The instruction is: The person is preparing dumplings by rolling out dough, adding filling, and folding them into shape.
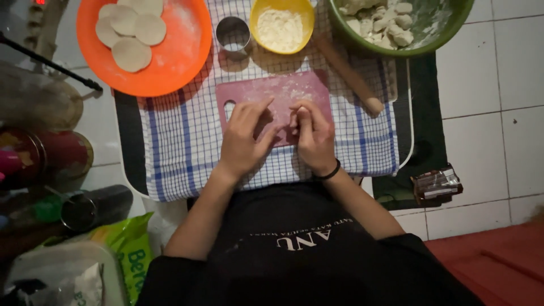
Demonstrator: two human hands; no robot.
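— What's going on at the pink cutting board?

— The right hand is curled shut around a small piece of dough, pinched at the fingertips just above the board. The left hand lies open beside it, fingers spread flat on the board, holding nothing.

— Any tips for shaping it well?

— I'd say keep the lump small and work it smooth between the fingers; the board already looks dusted with flour. The yellow bowl of flour stands just beyond if it sticks.

— And the rest?

— A metal ring cutter beside that bowl, a wooden rolling pin lying slantwise on the checked cloth, cut dough rounds on the orange plate, and more dough lumps in the green bowl.
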